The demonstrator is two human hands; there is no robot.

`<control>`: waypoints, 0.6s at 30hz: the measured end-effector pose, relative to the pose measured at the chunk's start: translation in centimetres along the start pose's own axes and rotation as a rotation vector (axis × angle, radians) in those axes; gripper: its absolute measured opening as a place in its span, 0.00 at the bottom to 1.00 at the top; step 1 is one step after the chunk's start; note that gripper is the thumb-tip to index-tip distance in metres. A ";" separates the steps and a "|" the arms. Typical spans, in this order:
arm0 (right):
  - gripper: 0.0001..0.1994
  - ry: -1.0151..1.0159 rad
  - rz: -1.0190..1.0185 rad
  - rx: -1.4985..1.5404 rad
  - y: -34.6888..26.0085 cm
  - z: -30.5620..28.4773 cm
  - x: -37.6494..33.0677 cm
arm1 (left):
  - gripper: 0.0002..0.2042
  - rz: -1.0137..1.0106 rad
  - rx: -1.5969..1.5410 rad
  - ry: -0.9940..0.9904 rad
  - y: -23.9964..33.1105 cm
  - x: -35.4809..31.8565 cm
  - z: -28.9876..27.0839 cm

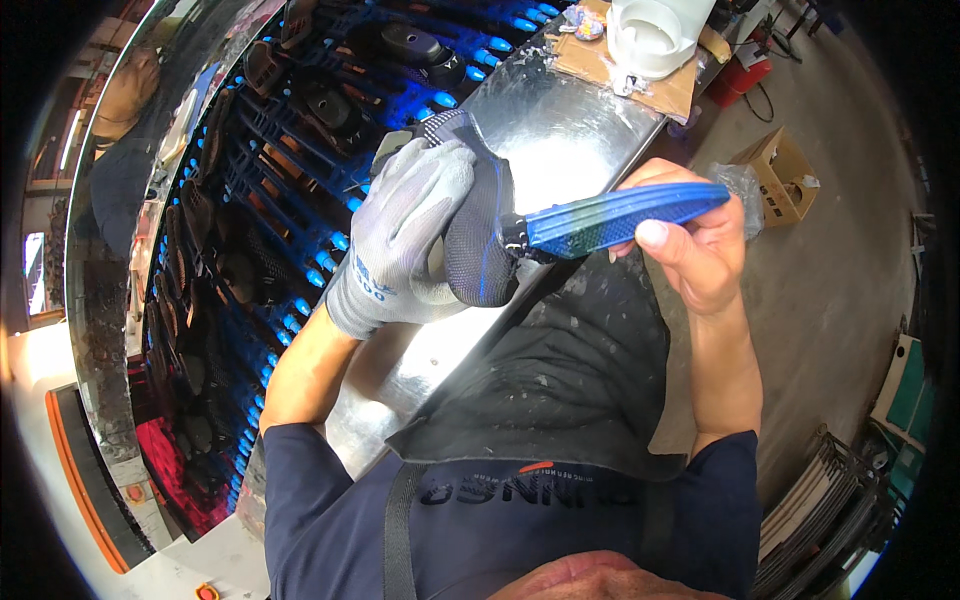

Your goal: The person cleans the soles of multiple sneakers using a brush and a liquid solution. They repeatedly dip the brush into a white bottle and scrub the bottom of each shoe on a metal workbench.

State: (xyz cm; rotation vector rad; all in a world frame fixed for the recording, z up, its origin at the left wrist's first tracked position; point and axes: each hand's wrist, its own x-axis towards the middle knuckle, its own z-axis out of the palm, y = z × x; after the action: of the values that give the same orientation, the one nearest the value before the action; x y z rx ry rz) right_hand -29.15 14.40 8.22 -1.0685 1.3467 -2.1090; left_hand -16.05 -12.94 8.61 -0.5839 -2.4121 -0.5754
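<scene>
My left hand [405,220], in a grey work glove, is closed around a dark mesh shoe upper [484,230] with a thin blue line on it. The upper is tilted, its rounded end toward me. In my bare right hand [705,255] is a blue shoe sole [620,220], pinched between thumb and fingers near its outer end. The sole's other end meets the side of the upper, where some dark stitched material shows. Whether the two are joined there I cannot tell. Both hands are above the metal ledge.
On my left runs a conveyor rack [300,200] of blue-tipped rods, bearing several dark shoe parts. A metal ledge [590,130] lies between it and me. A white container [650,40] stands on cardboard at the far end. A cardboard box [778,178] sits on the floor at right.
</scene>
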 end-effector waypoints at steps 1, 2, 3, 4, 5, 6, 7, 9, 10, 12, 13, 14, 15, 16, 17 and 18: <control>0.12 -0.014 -0.028 -0.046 -0.3 0.1 -0.1 | 0.42 -0.010 -0.006 -0.016 0.0 0.2 -0.1; 0.12 -0.023 -0.057 -0.126 -0.7 0.2 -0.3 | 0.42 -0.021 -0.013 -0.032 0.0 0.2 -0.3; 0.12 -0.015 -0.082 -0.196 -1.1 0.4 -0.7 | 0.42 -0.033 -0.019 -0.047 0.0 0.2 -0.4; 0.13 -0.068 -0.175 -0.290 -1.5 0.2 -0.4 | 0.41 -0.015 -0.005 -0.022 -0.1 0.5 -0.2; 0.13 -0.120 -0.269 -0.383 -1.9 0.0 -0.2 | 0.41 -0.011 -0.001 -0.019 -0.1 0.6 -0.2; 0.13 -0.123 -0.259 -0.342 -2.0 0.1 -0.4 | 0.41 -0.007 0.004 -0.015 -0.2 0.6 -0.1; 0.12 -0.094 -0.222 -0.301 -2.3 0.0 -0.4 | 0.41 0.006 0.006 -0.006 -0.4 0.9 0.0; 0.10 -0.037 -0.150 -0.217 -2.9 -0.4 -0.1 | 0.42 0.007 -0.026 -0.020 -0.5 1.5 -0.2; 0.09 0.049 -0.057 -0.085 -2.9 -0.4 -0.1 | 0.42 0.016 -0.025 -0.037 -0.5 1.8 -0.4; 0.08 0.100 0.013 -0.037 -3.1 -0.3 0.8 | 0.42 0.015 -0.021 -0.084 -0.4 2.4 -0.8; 0.08 0.107 0.064 -0.019 -3.0 -0.4 1.1 | 0.42 0.021 -0.025 -0.086 -0.5 2.5 -0.8; 0.08 0.084 0.058 -0.022 -3.1 -0.5 1.3 | 0.42 0.028 -0.029 -0.089 -0.6 2.5 -0.8; 0.08 0.061 0.053 -0.025 -3.2 -0.6 1.5 | 0.43 0.034 -0.033 -0.092 -0.7 2.7 -0.8; 0.08 0.037 0.052 -0.027 -3.2 -0.7 1.6 | 0.43 0.019 -0.030 -0.101 -0.5 2.7 -0.8; 0.07 0.003 0.018 -0.060 -3.2 -0.8 1.6 | 0.43 0.022 -0.029 -0.106 -0.4 2.9 -0.9; 0.07 -0.031 -0.016 -0.092 -3.3 -1.1 1.7 | 0.43 0.025 -0.027 -0.111 -0.4 3.1 -0.9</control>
State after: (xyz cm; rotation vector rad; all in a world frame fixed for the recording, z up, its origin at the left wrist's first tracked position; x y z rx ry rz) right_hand -30.86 15.35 11.58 -1.1476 1.4377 -2.0505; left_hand -18.09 -12.91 11.11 -0.6723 -2.5002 -0.5802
